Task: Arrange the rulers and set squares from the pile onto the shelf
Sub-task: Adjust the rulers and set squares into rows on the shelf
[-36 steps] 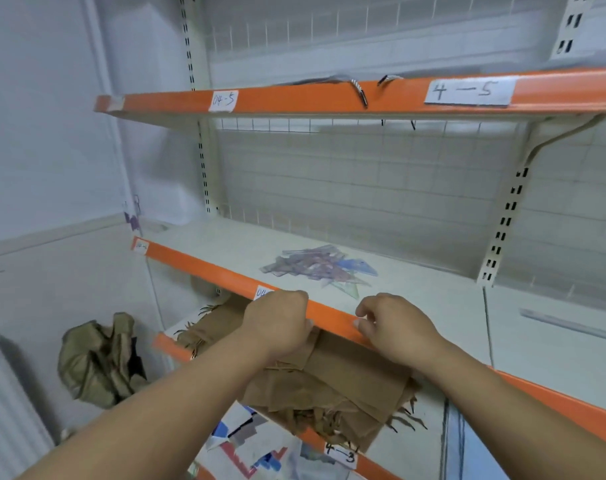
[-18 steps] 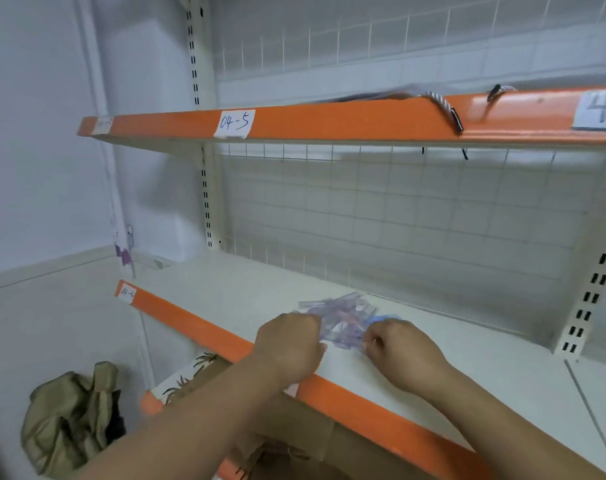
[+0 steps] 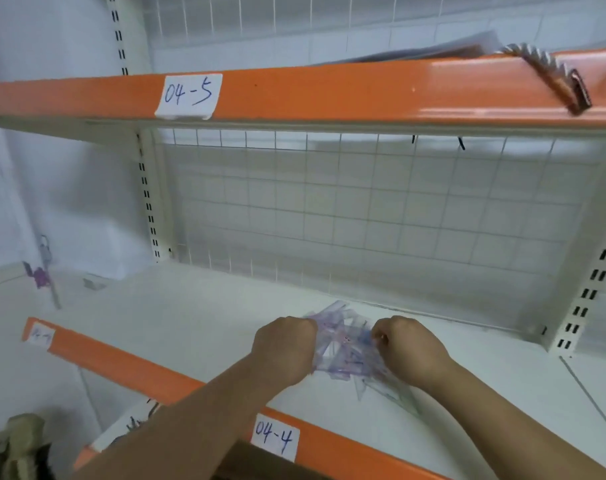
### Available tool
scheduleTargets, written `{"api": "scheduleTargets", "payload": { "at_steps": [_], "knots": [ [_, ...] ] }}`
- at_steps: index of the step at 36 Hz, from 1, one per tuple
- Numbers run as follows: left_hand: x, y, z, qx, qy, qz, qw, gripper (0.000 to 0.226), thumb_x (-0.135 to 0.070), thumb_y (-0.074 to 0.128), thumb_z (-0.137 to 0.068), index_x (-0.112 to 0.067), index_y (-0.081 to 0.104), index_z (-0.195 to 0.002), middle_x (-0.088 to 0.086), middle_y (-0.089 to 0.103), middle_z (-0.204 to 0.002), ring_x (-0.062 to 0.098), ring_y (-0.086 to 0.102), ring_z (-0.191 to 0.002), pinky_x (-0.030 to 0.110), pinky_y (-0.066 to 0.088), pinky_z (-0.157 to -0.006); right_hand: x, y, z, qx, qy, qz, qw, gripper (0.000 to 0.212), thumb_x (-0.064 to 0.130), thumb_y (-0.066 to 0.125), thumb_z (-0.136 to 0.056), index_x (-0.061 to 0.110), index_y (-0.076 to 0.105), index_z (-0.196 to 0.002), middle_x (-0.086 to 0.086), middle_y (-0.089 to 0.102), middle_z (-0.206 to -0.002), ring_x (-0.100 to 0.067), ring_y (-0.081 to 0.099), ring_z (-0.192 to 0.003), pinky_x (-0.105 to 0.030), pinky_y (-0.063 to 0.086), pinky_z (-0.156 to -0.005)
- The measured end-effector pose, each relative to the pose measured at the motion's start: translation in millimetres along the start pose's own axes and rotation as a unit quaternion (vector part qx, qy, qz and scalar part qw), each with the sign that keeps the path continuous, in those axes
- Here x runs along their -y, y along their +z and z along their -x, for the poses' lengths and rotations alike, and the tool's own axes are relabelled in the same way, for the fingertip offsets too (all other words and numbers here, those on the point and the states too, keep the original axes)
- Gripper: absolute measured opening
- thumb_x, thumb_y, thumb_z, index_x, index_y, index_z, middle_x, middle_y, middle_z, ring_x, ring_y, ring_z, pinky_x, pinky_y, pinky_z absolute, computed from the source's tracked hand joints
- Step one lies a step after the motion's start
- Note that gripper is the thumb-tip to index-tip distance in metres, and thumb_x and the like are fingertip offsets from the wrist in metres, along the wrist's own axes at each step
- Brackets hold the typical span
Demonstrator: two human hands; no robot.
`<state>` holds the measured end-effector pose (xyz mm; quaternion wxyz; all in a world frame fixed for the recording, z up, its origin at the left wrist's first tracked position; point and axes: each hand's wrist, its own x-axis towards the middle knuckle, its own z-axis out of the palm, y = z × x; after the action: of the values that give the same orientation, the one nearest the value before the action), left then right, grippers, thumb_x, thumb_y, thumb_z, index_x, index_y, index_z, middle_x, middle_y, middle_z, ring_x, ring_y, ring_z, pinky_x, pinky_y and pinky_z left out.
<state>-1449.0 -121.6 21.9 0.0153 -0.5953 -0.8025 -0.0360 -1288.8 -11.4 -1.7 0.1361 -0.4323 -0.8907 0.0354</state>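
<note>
A jumbled pile of clear plastic rulers and set squares (image 3: 346, 348), tinted blue and purple, lies on the white shelf (image 3: 197, 327) labelled 04-4. My left hand (image 3: 284, 348) grips the pile's left side with curled fingers. My right hand (image 3: 407, 348) grips its right side, knuckles up. A clear set square (image 3: 395, 394) sticks out toward the front edge below my right hand. My fingertips are hidden under the hands.
The orange front rail (image 3: 149, 372) runs along the shelf edge. Above hangs the 04-5 shelf (image 3: 294, 95) with a twisted rope handle (image 3: 550, 77) drooping over it. A wire grid (image 3: 363, 209) backs the shelf. A slotted upright (image 3: 585, 289) stands at right.
Both hands moved from the orange rail onto the shelf and closed on the two sides of the pile. The camera has come closer and tilted up.
</note>
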Motion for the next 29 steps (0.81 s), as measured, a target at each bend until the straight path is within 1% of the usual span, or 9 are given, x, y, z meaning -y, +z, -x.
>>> {"api": "scheduleTargets", "payload": {
  "at_steps": [3,6,10,15,17,19,20,24,29],
  "knots": [
    [9.0,-1.8,-10.8,0.021,0.014,-0.022,0.999,0.025,-0.009,0.065,-0.080,-0.011,0.063,-0.105,0.008,0.068,-0.106,0.025,0.064,-0.103,0.028,0.043,-0.070,0.4,5.3,-0.5,-0.011,0.019,0.010,1.000,0.024,0.011,0.044,-0.088,0.021,0.065,-0.094,-0.003,0.063,-0.102,-0.024,0.057,-0.097,-0.024,0.035,-0.068],
    [18.6,-3.5,-19.1,0.018,0.029,-0.023,0.999,0.025,-0.014,0.063,-0.083,-0.015,0.060,-0.107,0.005,0.067,-0.106,0.023,0.064,-0.099,0.026,0.041,-0.066,4.9,9.7,-2.5,-0.010,0.043,0.020,0.999,0.022,0.015,0.044,-0.087,0.018,0.065,-0.092,-0.005,0.061,-0.096,-0.025,0.055,-0.091,-0.025,0.037,-0.068],
    [31.1,0.7,-27.4,0.006,0.064,-0.032,0.997,0.024,-0.020,0.059,-0.087,-0.016,0.057,-0.110,0.003,0.065,-0.109,0.023,0.061,-0.104,0.026,0.039,-0.071,15.2,13.6,-3.9,0.011,0.053,0.017,0.998,0.020,0.020,0.049,-0.085,0.022,0.067,-0.096,-0.003,0.061,-0.102,-0.024,0.057,-0.101,-0.027,0.045,-0.076],
    [40.4,0.2,-31.1,0.062,0.072,-0.041,0.995,0.039,-0.019,0.066,-0.082,-0.012,0.054,-0.118,0.007,0.063,-0.114,0.026,0.059,-0.108,0.027,0.043,-0.078,37.4,22.9,-7.4,0.012,-0.030,0.016,0.999,0.015,0.017,0.059,-0.079,0.022,0.057,-0.064,-0.008,0.054,-0.072,-0.025,0.047,-0.071,-0.023,0.026,-0.067],
    [44.8,1.6,-34.4,0.077,0.070,-0.040,0.994,0.044,-0.017,0.070,-0.079,-0.012,0.054,-0.120,0.008,0.061,-0.117,0.026,0.058,-0.110,0.026,0.041,-0.077,46.3,27.6,-11.8,0.019,-0.064,0.002,0.998,0.007,0.022,0.063,-0.078,0.019,0.066,-0.073,-0.014,0.064,-0.083,-0.029,0.054,-0.078,-0.023,0.028,-0.070],
    [51.9,7.2,-39.3,0.064,0.069,-0.038,0.995,0.042,-0.013,0.067,-0.079,-0.014,0.055,-0.120,0.006,0.061,-0.118,0.025,0.057,-0.110,0.024,0.038,-0.074,56.2,30.8,-13.8,0.027,-0.062,-0.011,0.998,0.019,0.028,0.061,-0.082,0.016,0.071,-0.093,-0.011,0.065,-0.097,-0.027,0.057,-0.092,-0.021,0.030,-0.071],
    [55.4,9.9,-41.4,0.051,0.070,-0.035,0.996,0.041,-0.009,0.063,-0.080,-0.014,0.056,-0.119,0.006,0.062,-0.117,0.025,0.058,-0.110,0.024,0.038,-0.074,60.1,32.9,-15.3,0.030,-0.062,-0.016,0.998,0.021,0.029,0.060,-0.083,0.015,0.070,-0.095,-0.010,0.064,-0.100,-0.027,0.056,-0.095,-0.021,0.029,-0.071],
    [66.3,17.1,-47.8,0.014,0.070,-0.026,0.997,0.033,-0.005,0.053,-0.084,-0.017,0.056,-0.115,0.004,0.062,-0.113,0.024,0.058,-0.105,0.026,0.037,-0.070,71.6,42.2,-20.4,0.058,-0.065,-0.007,0.996,0.019,0.025,0.054,-0.084,0.009,0.064,-0.085,-0.015,0.060,-0.099,-0.028,0.053,-0.091,-0.022,0.028,-0.070],
    [78.9,18.9,-53.1,-0.004,0.066,-0.021,0.998,0.021,-0.013,0.049,-0.094,-0.017,0.055,-0.114,0.003,0.061,-0.113,0.025,0.058,-0.103,0.028,0.039,-0.071,73.8,51.1,-24.6,0.047,-0.055,-0.007,0.997,0.010,0.018,0.050,-0.083,0.022,0.049,-0.073,-0.005,0.046,-0.083,-0.020,0.039,-0.080,-0.024,0.035,-0.068]
  ]
}}
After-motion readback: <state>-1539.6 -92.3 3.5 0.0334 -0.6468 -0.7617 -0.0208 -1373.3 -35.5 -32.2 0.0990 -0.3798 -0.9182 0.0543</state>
